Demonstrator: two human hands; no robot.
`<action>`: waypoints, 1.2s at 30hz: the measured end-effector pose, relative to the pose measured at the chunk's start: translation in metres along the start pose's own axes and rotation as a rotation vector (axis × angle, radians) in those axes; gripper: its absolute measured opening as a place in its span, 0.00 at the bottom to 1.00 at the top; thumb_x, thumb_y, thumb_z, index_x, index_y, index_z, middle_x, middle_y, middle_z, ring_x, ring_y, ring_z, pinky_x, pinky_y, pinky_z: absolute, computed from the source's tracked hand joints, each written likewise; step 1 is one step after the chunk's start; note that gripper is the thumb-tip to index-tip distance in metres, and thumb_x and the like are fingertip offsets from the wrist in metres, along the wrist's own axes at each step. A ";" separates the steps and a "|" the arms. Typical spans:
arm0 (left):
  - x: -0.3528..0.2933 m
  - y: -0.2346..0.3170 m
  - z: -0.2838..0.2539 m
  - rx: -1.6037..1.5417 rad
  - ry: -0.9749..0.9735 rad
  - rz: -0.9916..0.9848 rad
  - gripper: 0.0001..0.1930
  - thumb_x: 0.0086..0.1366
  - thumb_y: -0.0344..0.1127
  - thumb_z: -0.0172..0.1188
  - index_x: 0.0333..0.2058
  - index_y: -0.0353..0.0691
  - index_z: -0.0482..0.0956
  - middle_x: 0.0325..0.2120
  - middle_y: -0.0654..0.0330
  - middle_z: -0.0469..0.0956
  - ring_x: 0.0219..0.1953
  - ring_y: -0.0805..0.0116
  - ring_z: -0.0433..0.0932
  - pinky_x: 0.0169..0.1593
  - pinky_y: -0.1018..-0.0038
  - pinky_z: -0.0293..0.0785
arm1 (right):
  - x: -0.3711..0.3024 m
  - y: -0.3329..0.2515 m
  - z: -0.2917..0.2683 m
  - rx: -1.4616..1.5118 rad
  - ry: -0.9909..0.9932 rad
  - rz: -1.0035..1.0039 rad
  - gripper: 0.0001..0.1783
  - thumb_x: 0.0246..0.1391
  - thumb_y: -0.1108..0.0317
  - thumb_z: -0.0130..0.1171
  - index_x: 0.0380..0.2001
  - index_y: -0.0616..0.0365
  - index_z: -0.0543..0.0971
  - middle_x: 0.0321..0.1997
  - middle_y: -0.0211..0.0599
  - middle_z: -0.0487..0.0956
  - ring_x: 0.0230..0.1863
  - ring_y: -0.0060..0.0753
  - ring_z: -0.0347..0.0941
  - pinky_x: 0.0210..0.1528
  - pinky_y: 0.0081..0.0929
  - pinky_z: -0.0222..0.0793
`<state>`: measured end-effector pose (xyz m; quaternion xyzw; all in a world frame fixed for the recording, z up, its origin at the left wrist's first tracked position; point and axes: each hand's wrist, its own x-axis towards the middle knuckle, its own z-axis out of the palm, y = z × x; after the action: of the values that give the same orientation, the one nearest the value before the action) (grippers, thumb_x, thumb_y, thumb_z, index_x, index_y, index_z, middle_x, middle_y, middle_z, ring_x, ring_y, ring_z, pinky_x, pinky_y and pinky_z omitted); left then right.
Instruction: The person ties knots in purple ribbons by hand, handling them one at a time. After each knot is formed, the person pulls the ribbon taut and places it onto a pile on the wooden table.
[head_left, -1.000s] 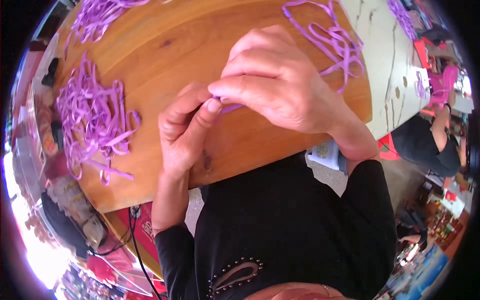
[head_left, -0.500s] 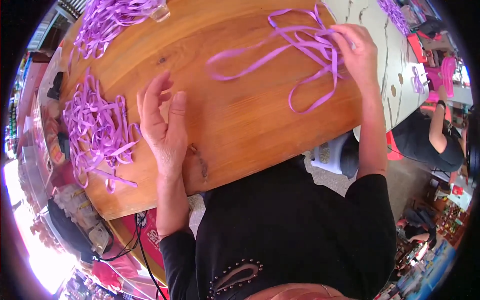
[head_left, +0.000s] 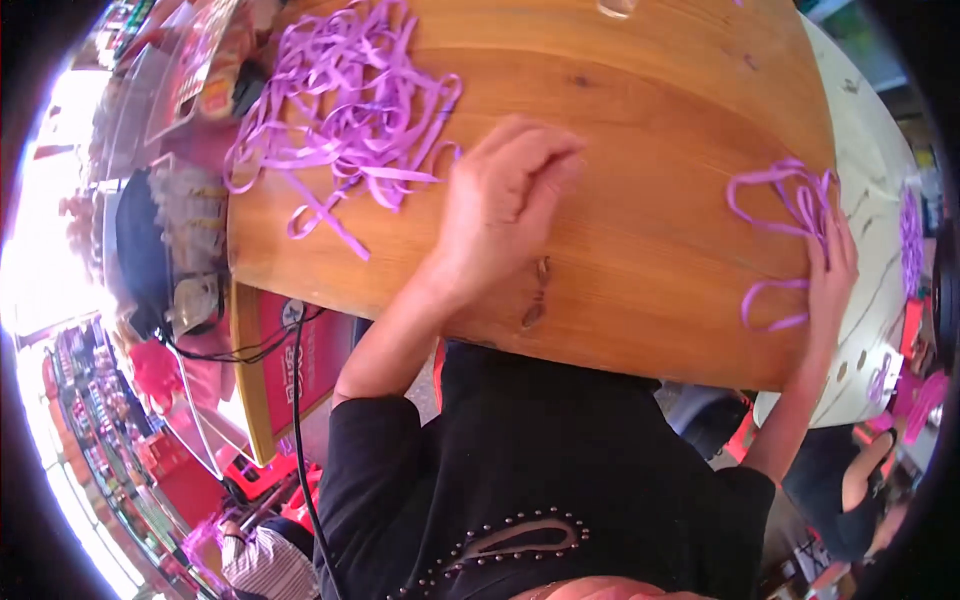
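Observation:
Over the wooden table my left hand (head_left: 500,210) hovers with its fingers curled in against the thumb. The fingertips are slightly blurred, and I see nothing between them. Just left of it lies a large tangled pile of flat purple ribbon straps (head_left: 365,125). At the table's right side my right hand (head_left: 835,265) rests with its fingers stretched over a smaller bunch of purple ribbon straps (head_left: 790,195). Part of that bunch is hidden beneath the fingers, and one loop sticks out near the wrist.
The curved wooden table (head_left: 640,190) meets a white marbled tabletop (head_left: 870,190) on the right, where more purple straps (head_left: 911,240) lie. A clear object (head_left: 617,8) is at the far edge. A black cable (head_left: 298,400) hangs at left. Another person (head_left: 835,490) is at right.
My view has swung left. The left hand has moved toward the table's middle, its fingers closing in. The long strap loop near the right hand has been drawn in to the right, where that hand now lies flatter.

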<state>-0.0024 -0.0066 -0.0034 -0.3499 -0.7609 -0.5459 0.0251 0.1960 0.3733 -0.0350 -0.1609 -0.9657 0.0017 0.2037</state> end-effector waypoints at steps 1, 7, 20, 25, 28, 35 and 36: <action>0.002 -0.004 -0.014 0.167 0.059 0.075 0.06 0.55 0.23 0.58 0.33 0.33 0.77 0.26 0.53 0.75 0.28 0.59 0.75 0.32 0.72 0.72 | -0.004 -0.001 -0.004 0.009 -0.002 -0.010 0.20 0.54 0.67 0.55 0.52 0.57 0.74 0.59 0.41 0.68 0.58 0.42 0.65 0.59 0.35 0.58; 0.014 -0.040 -0.077 0.682 0.260 0.069 0.07 0.50 0.30 0.64 0.29 0.36 0.79 0.24 0.53 0.74 0.26 0.54 0.74 0.30 0.66 0.71 | 0.006 -0.043 -0.037 0.166 0.093 0.040 0.16 0.57 0.72 0.52 0.49 0.60 0.75 0.56 0.39 0.72 0.57 0.35 0.66 0.60 0.30 0.58; 0.024 -0.041 -0.054 0.661 0.198 0.255 0.04 0.52 0.29 0.62 0.27 0.38 0.78 0.29 0.58 0.73 0.35 0.58 0.71 0.39 0.65 0.65 | 0.031 -0.134 -0.046 0.250 0.038 -0.389 0.19 0.43 0.74 0.63 0.43 0.62 0.78 0.49 0.37 0.76 0.51 0.41 0.70 0.54 0.33 0.63; 0.005 0.046 -0.013 0.226 -0.035 0.312 0.08 0.50 0.22 0.61 0.31 0.34 0.76 0.30 0.56 0.74 0.32 0.57 0.72 0.36 0.66 0.67 | 0.052 -0.191 -0.051 0.705 -0.008 -0.531 0.29 0.41 0.67 0.66 0.50 0.63 0.73 0.52 0.41 0.75 0.52 0.43 0.70 0.54 0.34 0.64; -0.001 0.057 0.007 0.223 -0.217 0.463 0.12 0.50 0.19 0.60 0.35 0.33 0.74 0.29 0.54 0.75 0.31 0.56 0.74 0.34 0.67 0.69 | 0.053 -0.214 -0.049 1.194 -0.144 -0.487 0.33 0.46 0.67 0.64 0.56 0.63 0.67 0.53 0.43 0.73 0.50 0.38 0.72 0.52 0.30 0.67; -0.004 0.069 0.012 -0.229 -0.248 -0.098 0.06 0.61 0.21 0.54 0.37 0.33 0.73 0.28 0.59 0.74 0.30 0.75 0.73 0.34 0.81 0.69 | 0.034 -0.208 -0.044 1.598 -0.534 -0.120 0.26 0.53 0.75 0.58 0.56 0.62 0.67 0.42 0.38 0.78 0.44 0.21 0.73 0.45 0.20 0.70; -0.002 0.066 0.012 -0.215 -0.241 -0.106 0.06 0.61 0.21 0.54 0.37 0.33 0.73 0.28 0.59 0.74 0.30 0.75 0.73 0.34 0.81 0.69 | 0.032 -0.200 -0.043 1.507 -0.447 -0.074 0.22 0.52 0.77 0.58 0.52 0.62 0.71 0.39 0.36 0.78 0.42 0.21 0.74 0.44 0.19 0.69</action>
<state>0.0400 0.0131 0.0451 -0.3728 -0.7130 -0.5788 -0.1331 0.1236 0.1906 0.0310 0.0570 -0.7272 0.6816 0.0586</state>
